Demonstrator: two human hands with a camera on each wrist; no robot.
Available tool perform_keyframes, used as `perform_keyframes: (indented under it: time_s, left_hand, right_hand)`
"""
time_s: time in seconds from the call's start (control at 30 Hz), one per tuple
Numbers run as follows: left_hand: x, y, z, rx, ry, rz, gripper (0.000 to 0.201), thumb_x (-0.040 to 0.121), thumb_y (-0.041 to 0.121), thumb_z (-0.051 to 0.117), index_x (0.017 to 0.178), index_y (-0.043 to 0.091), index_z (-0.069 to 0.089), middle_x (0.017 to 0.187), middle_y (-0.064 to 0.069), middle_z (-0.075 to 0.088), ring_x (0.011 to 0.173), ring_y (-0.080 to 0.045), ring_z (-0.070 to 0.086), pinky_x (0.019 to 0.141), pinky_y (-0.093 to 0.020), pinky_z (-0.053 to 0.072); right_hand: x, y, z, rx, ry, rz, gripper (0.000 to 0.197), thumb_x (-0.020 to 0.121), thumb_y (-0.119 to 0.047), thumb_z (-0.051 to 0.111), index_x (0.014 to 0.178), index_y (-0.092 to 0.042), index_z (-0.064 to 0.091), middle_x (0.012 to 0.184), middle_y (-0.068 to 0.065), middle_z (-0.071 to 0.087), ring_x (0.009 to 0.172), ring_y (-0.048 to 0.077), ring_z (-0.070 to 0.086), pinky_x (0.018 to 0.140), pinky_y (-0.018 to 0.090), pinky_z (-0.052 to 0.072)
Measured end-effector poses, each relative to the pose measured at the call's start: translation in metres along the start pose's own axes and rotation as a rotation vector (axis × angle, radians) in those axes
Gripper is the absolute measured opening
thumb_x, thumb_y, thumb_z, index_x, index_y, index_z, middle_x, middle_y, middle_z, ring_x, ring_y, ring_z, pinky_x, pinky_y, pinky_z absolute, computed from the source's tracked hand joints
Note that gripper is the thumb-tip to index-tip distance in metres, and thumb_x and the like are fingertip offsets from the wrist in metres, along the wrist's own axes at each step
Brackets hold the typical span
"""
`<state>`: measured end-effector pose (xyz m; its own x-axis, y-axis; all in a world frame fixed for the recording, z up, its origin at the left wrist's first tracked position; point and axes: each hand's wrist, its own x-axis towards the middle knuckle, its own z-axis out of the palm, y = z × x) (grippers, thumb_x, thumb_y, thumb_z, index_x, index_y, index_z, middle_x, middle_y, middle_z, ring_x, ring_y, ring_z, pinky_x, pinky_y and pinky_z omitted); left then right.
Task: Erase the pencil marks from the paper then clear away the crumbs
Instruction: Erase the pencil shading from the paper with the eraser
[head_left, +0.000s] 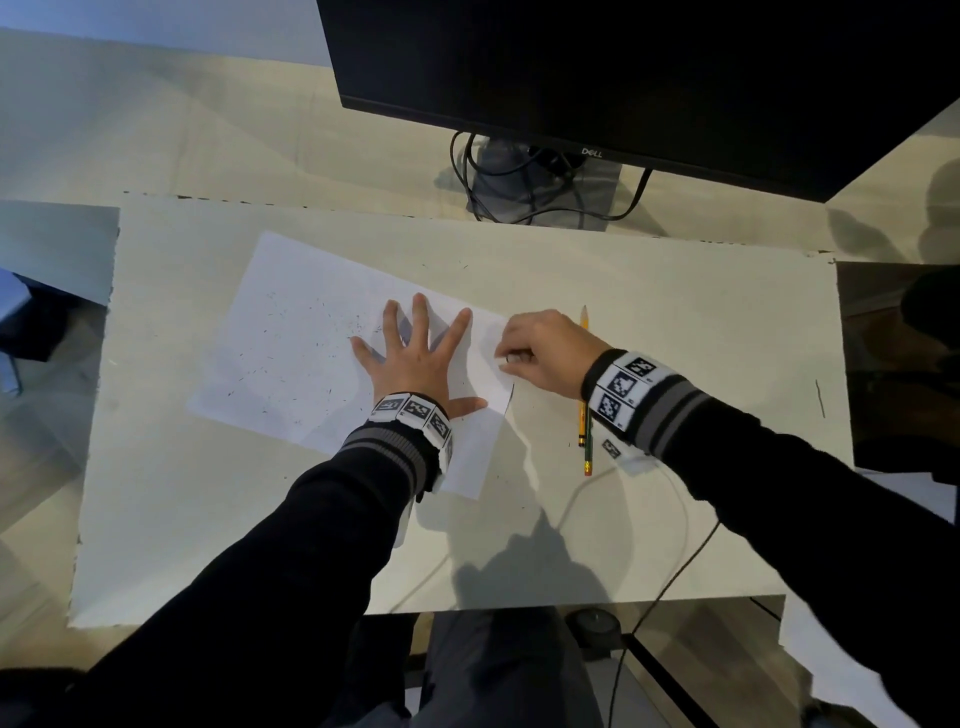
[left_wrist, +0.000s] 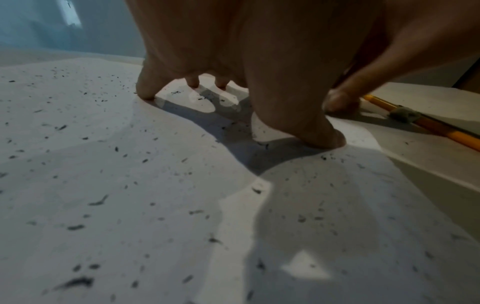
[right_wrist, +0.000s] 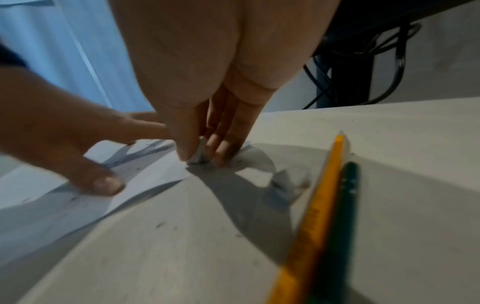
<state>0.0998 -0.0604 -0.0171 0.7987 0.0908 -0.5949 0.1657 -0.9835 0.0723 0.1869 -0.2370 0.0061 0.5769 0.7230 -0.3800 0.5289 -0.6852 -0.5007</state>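
Observation:
A white sheet of paper (head_left: 301, 353) lies slanted on the pale table (head_left: 675, 291), speckled with dark eraser crumbs (head_left: 311, 317). My left hand (head_left: 415, 358) lies flat on the paper with fingers spread, pinning its right half. My right hand (head_left: 540, 353) sits at the paper's right edge, its thumb and fingers pinching a small white eraser (right_wrist: 200, 152) whose tip touches the sheet. In the left wrist view the spread fingertips (left_wrist: 330, 139) press on the crumb-covered paper (left_wrist: 130, 185).
A yellow pencil (head_left: 583, 374) and a green pencil (head_left: 588, 447) lie side by side under my right wrist. A black monitor (head_left: 623, 78) on its stand (head_left: 545, 192) with cables is at the back. Thin cables (head_left: 675, 566) cross the table's front right.

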Motion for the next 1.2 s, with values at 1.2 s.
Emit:
perform_keyframes:
  time_s: [1.2]
  left_hand:
    - [0.004,-0.001,0.005,0.013,-0.008,-0.010,0.114,0.070,0.091,0.044,0.141,0.049,-0.035,0.159,-0.005,-0.031,0.147,-0.039,-0.020,0.108,-0.075,0.014]
  right_hand:
    - [0.007,0.006,-0.028,-0.155,-0.232,-0.048,0.017,0.091,-0.021,0.067,0.105,-0.015,0.075,0.101,-0.002,0.063,0.092,0.019,0.060,0.078,0.031,0.049]
